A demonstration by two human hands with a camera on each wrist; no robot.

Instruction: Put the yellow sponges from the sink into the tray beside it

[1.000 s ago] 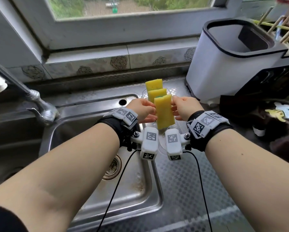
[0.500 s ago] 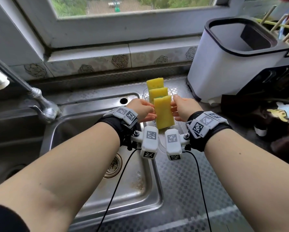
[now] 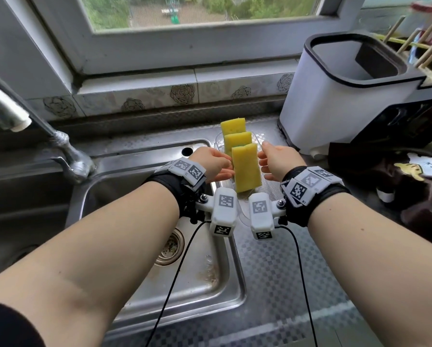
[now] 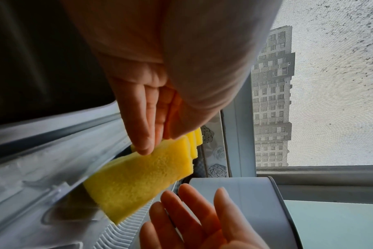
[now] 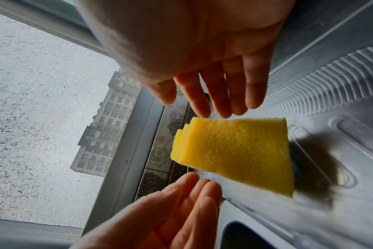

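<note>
Three yellow sponges stand on edge in a row in the clear plastic tray [image 3: 268,190] right of the sink [image 3: 204,271]: the nearest sponge [image 3: 246,169] [image 4: 138,176] [image 5: 234,151], a middle one [image 3: 237,140] and a far one [image 3: 233,125]. My left hand [image 3: 220,167] is at the nearest sponge's left side, and one straight fingertip [image 4: 143,144] touches its top edge. On the other side my right hand [image 3: 270,161] holds nothing. Its straight fingers [image 5: 213,94] stay a little clear of the sponge.
A tall white bin with a black rim [image 3: 345,96] stands right of the tray. The faucet [image 3: 59,146] reaches in from the left over the sink, which shows only its drain [image 3: 171,246]. A tiled window ledge [image 3: 184,93] runs behind. Dark clutter [image 3: 410,176] lies far right.
Both hands have loosened from the nearest sponge, which stays standing in the tray. The right hand's fingers have drawn slightly away from it.
</note>
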